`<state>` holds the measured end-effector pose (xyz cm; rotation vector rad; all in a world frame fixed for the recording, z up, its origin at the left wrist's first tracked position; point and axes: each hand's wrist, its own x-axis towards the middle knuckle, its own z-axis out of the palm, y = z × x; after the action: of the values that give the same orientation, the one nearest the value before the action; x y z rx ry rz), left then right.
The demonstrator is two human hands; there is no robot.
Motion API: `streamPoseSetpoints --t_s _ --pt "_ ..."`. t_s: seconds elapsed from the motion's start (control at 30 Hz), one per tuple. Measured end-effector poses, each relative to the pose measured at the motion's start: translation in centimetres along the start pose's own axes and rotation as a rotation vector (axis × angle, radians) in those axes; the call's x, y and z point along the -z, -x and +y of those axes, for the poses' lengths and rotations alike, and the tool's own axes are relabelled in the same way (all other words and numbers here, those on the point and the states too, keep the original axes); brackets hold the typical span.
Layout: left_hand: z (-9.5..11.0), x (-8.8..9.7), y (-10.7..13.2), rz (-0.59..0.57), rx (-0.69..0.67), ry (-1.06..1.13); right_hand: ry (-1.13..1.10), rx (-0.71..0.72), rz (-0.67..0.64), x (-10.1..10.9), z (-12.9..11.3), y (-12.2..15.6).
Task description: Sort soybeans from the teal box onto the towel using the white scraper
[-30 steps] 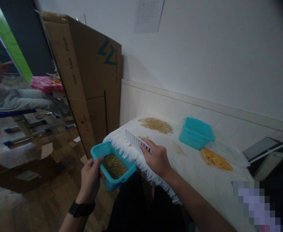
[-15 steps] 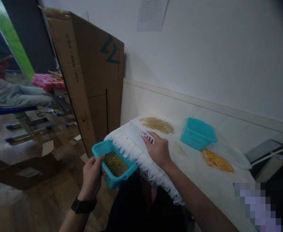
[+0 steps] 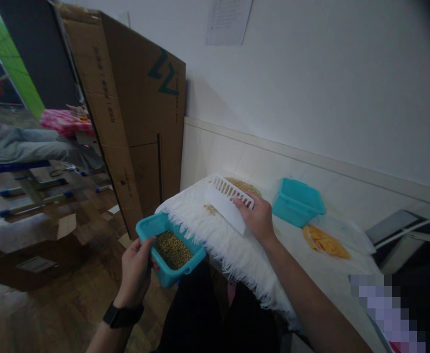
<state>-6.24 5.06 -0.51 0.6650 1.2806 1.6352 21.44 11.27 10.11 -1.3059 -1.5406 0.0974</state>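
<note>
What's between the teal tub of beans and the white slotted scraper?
Head view: the fringed edge of the white cloth, with a few loose beans on it beside the scraper; the tub sits just below.

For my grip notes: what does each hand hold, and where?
Left hand holds the teal bean tub by its near rim; right hand holds the white slotted scraper by its slotted edge.

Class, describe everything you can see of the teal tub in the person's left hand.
The teal tub is a rectangular, open-topped plastic container with a rolled rim, part-filled with greenish-brown beans. The left hand grips its near left end, holding it at the fringed edge of the white cloth, above the wooden floor.
</note>
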Motion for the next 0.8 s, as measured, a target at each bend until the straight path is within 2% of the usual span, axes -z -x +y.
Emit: streamPoseSetpoints --t_s 0.1,0.23,0.43,0.8 --pt "-0.1 0.1 0.3 0.003 0.006 -0.010 0.071 0.009 0.018 -0.9 0.9 -0.5" --pt "-0.6 0.7 0.8 0.008 0.041 -0.029 0.094 0.037 -0.031 -2.0 0.8 -0.6" --pt "-0.8 0.9 1.4 0.045 0.088 -0.016 0.075 0.015 -0.118 -2.1 0.1 -0.9" --pt "-1.2 1.0 1.2 0.022 0.098 0.002 0.069 0.042 -0.166 -3.4 -0.7 -1.1"
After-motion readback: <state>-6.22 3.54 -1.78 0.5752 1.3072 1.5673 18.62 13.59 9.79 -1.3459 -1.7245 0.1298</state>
